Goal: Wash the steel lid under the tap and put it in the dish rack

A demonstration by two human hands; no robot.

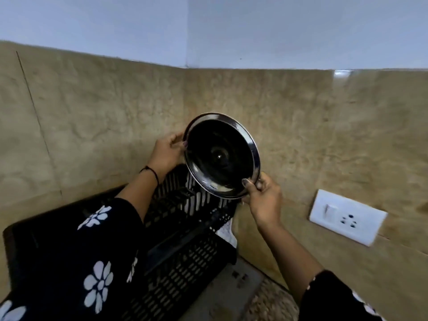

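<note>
Lid (221,156) tilted on edge in the air, dark hollow side toward the camera, held between both hands above the black rack (185,232). Left hand (168,151) grips its upper left rim with curled fingers; right hand (262,195) pinches the lower right rim, thumb on the inner face. Tiled wall behind; socket (346,216) to the right.

No readable txt, brand, no. or sign is showing anywhere (the white switch-and-socket plate (347,217) on the tiled wall is carrying no lettering, and the steel lid (221,156) is showing only dark reflections, no stamp).
</note>
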